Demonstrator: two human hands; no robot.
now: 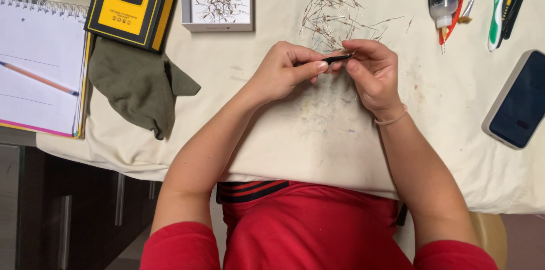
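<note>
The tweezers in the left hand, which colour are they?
Black, seen in the head view: tweezers in the left hand.

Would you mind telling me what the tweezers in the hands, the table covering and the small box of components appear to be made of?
Tweezers: likely metal with a matte black coating, thin and rigid. Table covering: cream woven cloth, judging by its soft folds and stains. Small box: probably white cardboard, with thin, flat, dull walls.

Thin black tweezers (334,59) lie nearly level between both hands, tips pointing right, just below a loose heap of thin-wired resistors (335,11).
</note>
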